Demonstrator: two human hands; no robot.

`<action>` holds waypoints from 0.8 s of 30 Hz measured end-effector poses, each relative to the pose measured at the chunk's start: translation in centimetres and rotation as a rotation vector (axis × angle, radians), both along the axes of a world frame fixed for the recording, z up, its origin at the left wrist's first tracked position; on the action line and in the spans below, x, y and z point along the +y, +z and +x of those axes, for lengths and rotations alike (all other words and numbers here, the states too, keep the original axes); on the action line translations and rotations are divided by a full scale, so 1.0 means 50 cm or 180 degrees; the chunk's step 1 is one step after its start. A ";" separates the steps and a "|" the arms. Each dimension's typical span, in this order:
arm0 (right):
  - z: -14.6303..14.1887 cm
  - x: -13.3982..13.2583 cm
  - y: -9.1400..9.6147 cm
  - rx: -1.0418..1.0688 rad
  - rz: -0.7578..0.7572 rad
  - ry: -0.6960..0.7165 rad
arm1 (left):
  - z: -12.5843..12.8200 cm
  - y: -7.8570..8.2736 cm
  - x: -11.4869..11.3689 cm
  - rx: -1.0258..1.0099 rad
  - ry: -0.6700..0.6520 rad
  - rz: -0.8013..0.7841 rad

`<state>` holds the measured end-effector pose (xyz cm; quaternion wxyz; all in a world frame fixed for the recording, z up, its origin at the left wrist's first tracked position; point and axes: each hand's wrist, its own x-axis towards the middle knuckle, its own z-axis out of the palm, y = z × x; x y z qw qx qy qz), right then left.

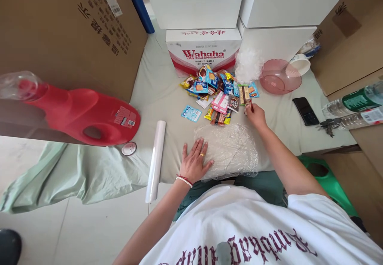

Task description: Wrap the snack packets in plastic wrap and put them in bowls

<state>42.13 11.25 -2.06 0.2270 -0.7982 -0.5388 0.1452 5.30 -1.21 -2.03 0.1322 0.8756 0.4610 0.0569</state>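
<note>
My left hand lies flat with fingers spread on the left side of a sheet of clear bubble wrap. My right hand pinches a small packet, mostly covered by the fingers, at the right edge of a heap of wrapped snacks. Toward the front of the heap are a pink packet, a dark packet and a brown packet. Apart from it, on the left, rests a light-blue packet.
A Wahaha carton stands behind the snacks. Rightward are white fluffy filling, a pink bowl, a phone and plastic bottles. Leftward are a white roll, a round tin-like object and a red jug.
</note>
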 end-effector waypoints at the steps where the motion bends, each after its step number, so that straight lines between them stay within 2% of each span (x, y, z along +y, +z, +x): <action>1: -0.001 -0.001 0.003 0.0053 -0.0015 -0.0131 | 0.000 -0.001 0.001 -0.0007 -0.0001 -0.0004; 3: -0.015 0.006 0.010 0.0045 -0.0015 -0.0206 | 0.001 -0.002 0.002 -0.0016 0.0005 -0.0003; 9: -0.106 0.058 0.028 -0.0580 -0.0020 0.0682 | 0.001 -0.006 0.000 0.0025 0.0019 0.0055; 13: -0.135 0.067 0.043 -0.0796 0.0008 0.0763 | 0.001 -0.010 -0.001 0.0083 0.0053 0.0085; 17: -0.121 0.050 0.051 -0.0750 0.0025 0.0570 | 0.000 -0.015 0.000 0.0110 0.0050 0.0140; 20: -0.084 0.026 0.060 -0.0463 0.0365 0.0240 | -0.001 -0.017 -0.001 0.0075 0.0053 0.0149; 22: -0.056 0.000 0.072 0.0057 0.0666 -0.0090 | -0.001 -0.018 -0.001 0.0041 0.0055 0.0132; 24: -0.037 -0.037 0.089 0.0997 0.0735 -0.0420 | -0.001 -0.018 -0.001 0.0010 0.0053 0.0113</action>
